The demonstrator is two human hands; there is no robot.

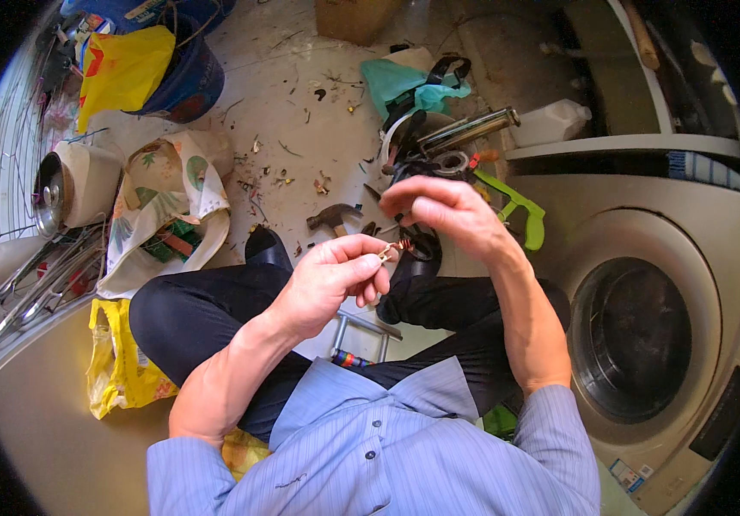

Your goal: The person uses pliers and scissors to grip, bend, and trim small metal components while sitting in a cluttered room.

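Between the thumb and fingers of my left hand [336, 279] is a small brass-coloured metal piece with a reddish copper coil [401, 245] at its end. My right hand [449, 211] is raised just beyond it to the right, its fingers loosely bent and apart from the coil. Nothing shows in that hand, though part of its palm side is hidden. A claw hammer [334, 217] lies on the floor past my left hand. Below my hands, between my legs, is a small metal-framed stool [361, 337].
Small metal scraps [282, 179] litter the floor ahead. At left are a patterned bag [157, 185] with green circuit boards, a white pot [91, 182] and a blue bucket [194, 86]. A green-handled tool [520, 211] and a metal cylinder [469, 131] lie near the washing machine [636, 206] at right.
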